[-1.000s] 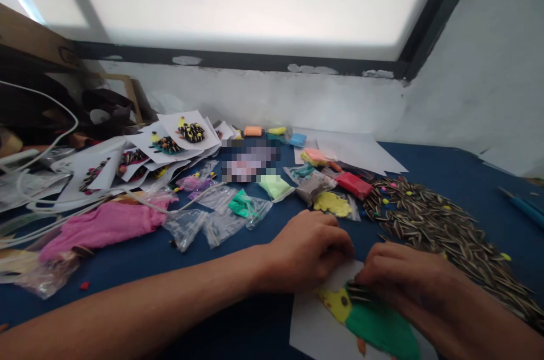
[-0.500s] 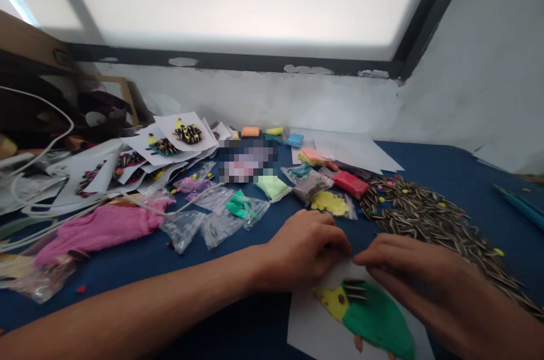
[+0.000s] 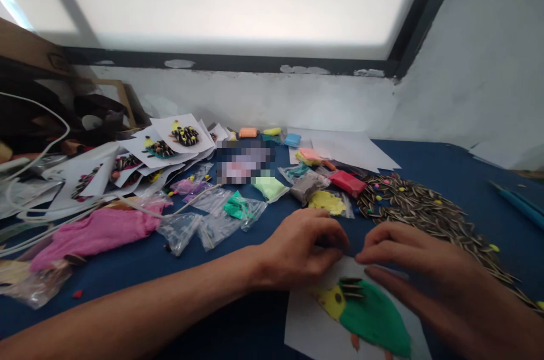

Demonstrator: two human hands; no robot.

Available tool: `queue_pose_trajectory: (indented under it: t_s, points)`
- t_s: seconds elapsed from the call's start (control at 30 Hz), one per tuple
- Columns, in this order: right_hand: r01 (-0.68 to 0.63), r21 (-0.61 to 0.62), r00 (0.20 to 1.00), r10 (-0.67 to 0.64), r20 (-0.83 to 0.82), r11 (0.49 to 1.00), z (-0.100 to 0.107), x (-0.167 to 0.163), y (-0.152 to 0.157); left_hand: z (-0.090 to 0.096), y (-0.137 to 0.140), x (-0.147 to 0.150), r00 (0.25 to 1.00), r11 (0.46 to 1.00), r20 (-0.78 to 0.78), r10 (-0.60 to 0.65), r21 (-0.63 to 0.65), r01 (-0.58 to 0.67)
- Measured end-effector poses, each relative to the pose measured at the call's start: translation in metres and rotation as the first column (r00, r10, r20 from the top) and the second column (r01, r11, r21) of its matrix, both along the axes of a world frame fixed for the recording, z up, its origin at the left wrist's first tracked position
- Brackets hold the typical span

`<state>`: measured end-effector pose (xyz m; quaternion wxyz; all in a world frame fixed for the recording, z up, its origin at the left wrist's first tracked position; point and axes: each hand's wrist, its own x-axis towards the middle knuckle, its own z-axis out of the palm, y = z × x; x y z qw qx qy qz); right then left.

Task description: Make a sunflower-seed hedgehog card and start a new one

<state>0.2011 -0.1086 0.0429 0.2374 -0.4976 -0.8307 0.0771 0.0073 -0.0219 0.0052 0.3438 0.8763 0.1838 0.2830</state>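
Note:
A white paper sheet (image 3: 304, 329) lies on the blue table in front of me, bearing a clay hedgehog shape with a green body (image 3: 378, 317) and a yellow head (image 3: 331, 304). Several striped sunflower seeds (image 3: 352, 287) stick into the green clay just behind the head. Over the sheet's top edge rests my left hand (image 3: 304, 249), its fingers curled inward; whatever they pinch, if anything, is hidden. My right hand (image 3: 410, 263) hovers above the sheet's right side, thumb and forefinger slightly apart, with nothing visible between them.
Loose sunflower seeds (image 3: 425, 207) spread to the right. Bagged clay, including a red pack (image 3: 347, 181) and pink clay (image 3: 102, 229), lies ahead and left. Finished seed pictures (image 3: 182, 136) are stacked back left, near white cables (image 3: 63, 122). Blank paper (image 3: 352, 147) lies by the wall.
My right thumb and forefinger have parted a little more. My left hand stays at the sheet's top edge. The whole view has shifted slightly.

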Motion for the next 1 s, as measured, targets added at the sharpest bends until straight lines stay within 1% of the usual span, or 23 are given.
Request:
queue_pose_trajectory:
  t_s: [0.1,0.17,0.3,0.43,0.57,0.8,0.9,1.0]
  points:
    - [0.121,0.097,0.992,-0.123,0.016,0.988,-0.006,0.015,0.007,0.002,-0.001,-0.001,1.000,1.000,-0.001,-0.003,-0.007,0.003]
    - [0.196,0.117,0.978,-0.202,0.045,0.974,-0.012,0.024,0.011,0.001,-0.002,-0.001,1.000,1.000,-0.018,-0.003,0.028,0.003]
    - [0.274,0.168,0.953,-0.291,0.086,0.947,-0.021,0.038,0.019,-0.002,-0.002,0.000,0.999,0.993,-0.051,0.005,0.119,0.001]
    - [0.273,0.221,0.944,-0.305,0.128,0.936,-0.022,0.042,0.023,-0.006,0.000,0.000,0.997,0.983,-0.073,0.004,0.184,0.010]
    - [0.271,0.231,0.937,-0.312,0.160,0.934,-0.024,0.039,0.029,-0.006,0.000,0.000,0.997,0.983,-0.081,0.000,0.182,0.015]
    - [0.271,0.246,0.908,-0.332,0.256,0.931,-0.031,0.031,0.053,-0.007,-0.001,0.001,0.995,0.986,-0.100,0.016,0.168,0.001]
    - [0.260,0.254,0.902,-0.328,0.280,0.932,-0.027,0.029,0.055,-0.007,0.001,0.002,0.994,0.984,-0.110,0.012,0.181,0.008]
    - [0.250,0.257,0.903,-0.321,0.287,0.934,-0.019,0.030,0.049,-0.006,0.001,0.001,0.993,0.983,-0.119,0.008,0.185,0.014]
